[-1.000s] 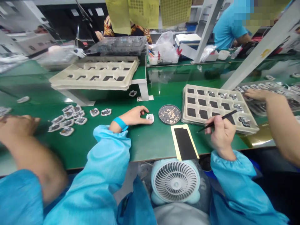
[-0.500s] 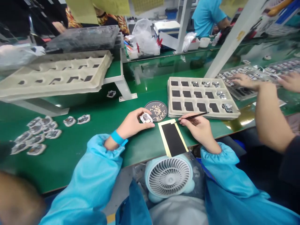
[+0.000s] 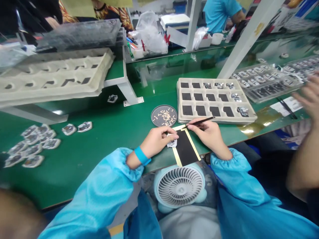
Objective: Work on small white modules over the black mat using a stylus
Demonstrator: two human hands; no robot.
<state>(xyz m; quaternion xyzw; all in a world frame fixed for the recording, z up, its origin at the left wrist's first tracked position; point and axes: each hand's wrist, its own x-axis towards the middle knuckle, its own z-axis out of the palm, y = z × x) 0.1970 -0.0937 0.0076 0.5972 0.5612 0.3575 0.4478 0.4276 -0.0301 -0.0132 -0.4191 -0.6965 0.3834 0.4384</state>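
My left hand is closed on a small whitish part with metallic detail, held at the left edge of a black sheet with a yellow border. Between the fingers of my right hand is a pair of black tweezers, the tip over the sheet's yellow top edge. Whether the tweezers grip anything is too small to make out. Just beyond my left hand lies a round grey dish of tiny pale pieces.
A beige compartment tray with black pads and metallic parts stands behind my right hand. Several whitish parts lie at left, near a raised stand. A small fan sits below the table edge. At right is a co-worker's hand.
My left hand has moved right and nearer to me, bringing the whitish part to the black sheet. My right hand has barely shifted. The co-worker's hand has drawn back from the clear trays.
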